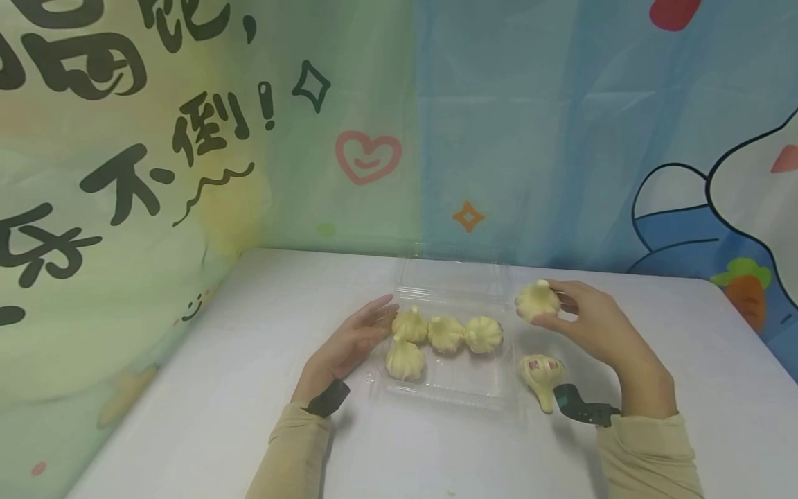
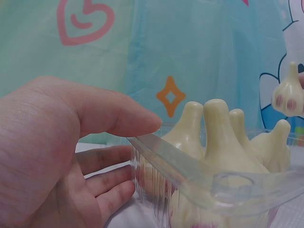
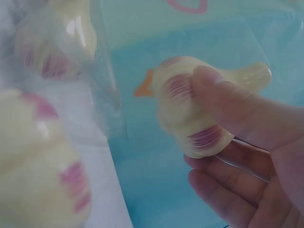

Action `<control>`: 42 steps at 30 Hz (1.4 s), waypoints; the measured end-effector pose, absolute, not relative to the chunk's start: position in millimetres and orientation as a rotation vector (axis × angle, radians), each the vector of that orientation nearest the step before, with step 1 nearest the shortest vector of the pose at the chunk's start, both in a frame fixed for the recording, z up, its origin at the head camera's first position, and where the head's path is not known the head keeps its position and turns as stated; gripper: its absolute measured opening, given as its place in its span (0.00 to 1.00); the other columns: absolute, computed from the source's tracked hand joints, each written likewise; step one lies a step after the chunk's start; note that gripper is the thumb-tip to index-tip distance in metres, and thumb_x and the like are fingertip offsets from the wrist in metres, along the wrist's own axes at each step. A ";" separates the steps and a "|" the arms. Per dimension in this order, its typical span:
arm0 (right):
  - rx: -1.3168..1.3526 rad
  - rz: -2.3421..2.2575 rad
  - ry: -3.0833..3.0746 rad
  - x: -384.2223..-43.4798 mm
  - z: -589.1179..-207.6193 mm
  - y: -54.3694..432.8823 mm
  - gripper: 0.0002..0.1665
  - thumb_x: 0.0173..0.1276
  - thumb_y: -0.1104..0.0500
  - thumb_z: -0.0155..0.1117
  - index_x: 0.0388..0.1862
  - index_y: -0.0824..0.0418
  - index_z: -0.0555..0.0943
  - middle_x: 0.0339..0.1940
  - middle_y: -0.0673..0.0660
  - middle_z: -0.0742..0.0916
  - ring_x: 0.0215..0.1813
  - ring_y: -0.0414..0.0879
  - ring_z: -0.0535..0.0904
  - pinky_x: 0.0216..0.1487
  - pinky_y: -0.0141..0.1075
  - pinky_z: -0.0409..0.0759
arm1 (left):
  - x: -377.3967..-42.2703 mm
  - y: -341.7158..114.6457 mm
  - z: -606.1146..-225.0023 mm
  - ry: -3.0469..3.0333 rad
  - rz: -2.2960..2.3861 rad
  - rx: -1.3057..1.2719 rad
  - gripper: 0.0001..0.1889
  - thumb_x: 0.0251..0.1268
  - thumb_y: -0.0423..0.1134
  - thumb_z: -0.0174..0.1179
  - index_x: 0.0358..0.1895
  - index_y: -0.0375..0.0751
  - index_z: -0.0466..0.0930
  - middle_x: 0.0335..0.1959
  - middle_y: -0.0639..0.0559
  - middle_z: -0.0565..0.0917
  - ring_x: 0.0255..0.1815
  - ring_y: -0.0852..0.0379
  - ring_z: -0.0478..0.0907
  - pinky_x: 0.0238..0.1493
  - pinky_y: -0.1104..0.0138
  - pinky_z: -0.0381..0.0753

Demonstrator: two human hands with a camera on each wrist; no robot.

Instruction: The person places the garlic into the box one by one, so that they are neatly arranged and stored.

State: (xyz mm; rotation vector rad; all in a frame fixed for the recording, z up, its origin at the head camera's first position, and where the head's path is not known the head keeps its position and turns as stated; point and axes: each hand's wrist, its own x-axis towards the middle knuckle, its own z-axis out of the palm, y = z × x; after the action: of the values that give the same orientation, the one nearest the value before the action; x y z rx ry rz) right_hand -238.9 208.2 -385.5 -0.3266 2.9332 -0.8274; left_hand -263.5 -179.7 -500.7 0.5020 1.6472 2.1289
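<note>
A clear plastic box (image 1: 464, 381) sits on the table with several garlic bulbs (image 1: 445, 334) inside, in its back row and left front. My left hand (image 1: 355, 344) is at the box's left side. In the left wrist view its thumb (image 2: 118, 114) lies at the rim's corner, with the fairly straight fingers along the outer wall. My right hand (image 1: 592, 319) grips another garlic bulb (image 1: 536, 302) between thumb and fingers, above the table to the right of the box. A further garlic bulb (image 1: 541, 374) lies on the table below that hand.
The box's transparent lid (image 1: 451, 277) is folded back behind it. A white table (image 1: 249, 416) carries everything, and a printed cloth (image 1: 530, 138) hangs behind its far edge. Each wrist wears a small black camera (image 1: 582, 407).
</note>
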 end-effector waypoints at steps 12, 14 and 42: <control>-0.458 -0.840 2.960 -231.9 -373.9 189.0 0.50 0.58 0.34 0.63 0.70 0.63 0.64 0.68 0.69 0.71 0.62 0.66 0.73 0.60 0.60 0.71 | -262.4 -177.8 -497.7 1.659 2.128 0.468 0.34 0.67 0.23 0.44 0.75 0.41 0.46 0.76 0.39 0.52 0.76 0.41 0.49 0.77 0.51 0.43; -0.484 -0.838 2.962 -231.1 -373.1 185.6 0.49 0.58 0.34 0.63 0.70 0.62 0.64 0.67 0.68 0.72 0.62 0.66 0.73 0.60 0.59 0.72 | -262.1 -177.5 -497.1 1.663 2.127 0.466 0.34 0.67 0.23 0.44 0.75 0.40 0.46 0.76 0.38 0.52 0.76 0.41 0.49 0.77 0.51 0.43; -0.773 -0.910 2.890 -219.6 -377.7 131.1 0.38 0.57 0.50 0.71 0.65 0.60 0.72 0.60 0.57 0.79 0.57 0.54 0.76 0.57 0.50 0.76 | -261.8 -180.6 -500.2 1.675 2.109 0.462 0.34 0.68 0.23 0.45 0.75 0.44 0.48 0.76 0.40 0.53 0.76 0.41 0.51 0.77 0.52 0.44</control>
State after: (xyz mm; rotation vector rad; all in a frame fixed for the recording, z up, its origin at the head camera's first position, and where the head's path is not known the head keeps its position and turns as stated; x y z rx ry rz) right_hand -219.6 131.1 -377.7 -0.7733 2.8905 -0.9098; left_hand -261.8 -180.6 -500.2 0.4616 1.6747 2.1092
